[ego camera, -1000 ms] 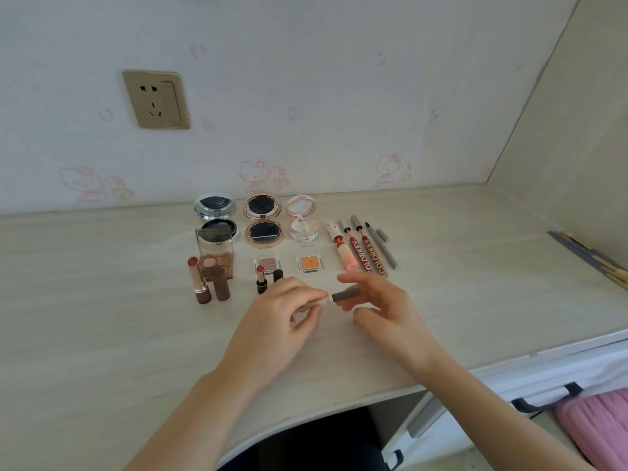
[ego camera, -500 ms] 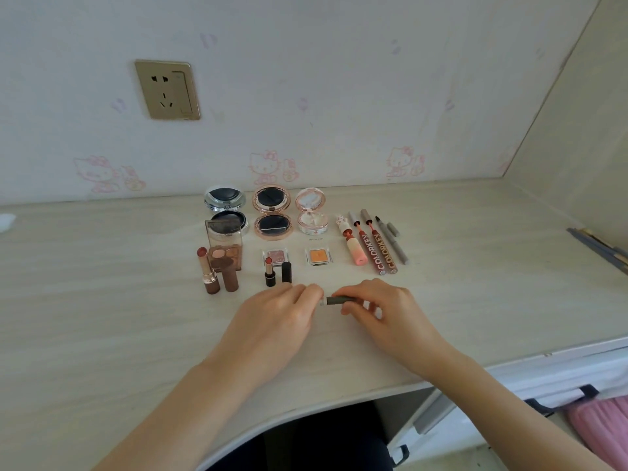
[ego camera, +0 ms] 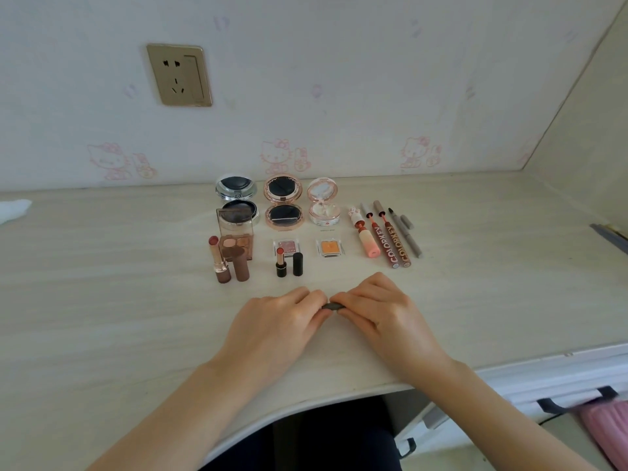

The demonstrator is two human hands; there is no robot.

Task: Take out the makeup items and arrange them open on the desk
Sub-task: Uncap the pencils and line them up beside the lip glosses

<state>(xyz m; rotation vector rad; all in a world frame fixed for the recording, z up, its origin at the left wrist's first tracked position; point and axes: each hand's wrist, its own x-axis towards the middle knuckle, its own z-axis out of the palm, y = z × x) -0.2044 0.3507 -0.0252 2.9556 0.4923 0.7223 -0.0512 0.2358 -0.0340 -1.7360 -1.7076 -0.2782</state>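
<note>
Left hand (ego camera: 272, 329) and right hand (ego camera: 384, 312) meet knuckle to knuckle low over the table (ego camera: 102, 300), both pinching one dark grey pen (ego camera: 332, 306), mostly hidden. Beyond: opened lipsticks (ego camera: 217, 260), compacts (ego camera: 282, 202), lip glosses (ego camera: 390, 243) in rows.

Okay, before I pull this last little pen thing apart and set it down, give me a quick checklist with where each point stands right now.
1. Both hands on the item: ok. Left hand and right hand pinch the dark pen between them.
2. Pen already open: cannot tell; fingers hide most of it.
3. Free spot to lay it: ok. Bare desk lies right of the grey pencil.
4. Upright items clear of the hands: ok. The black lipstick and its cap stand apart from the knuckles, though close.
5. Earlier items left open: ok. Compacts, palettes and lip tubes show lids off.
</note>
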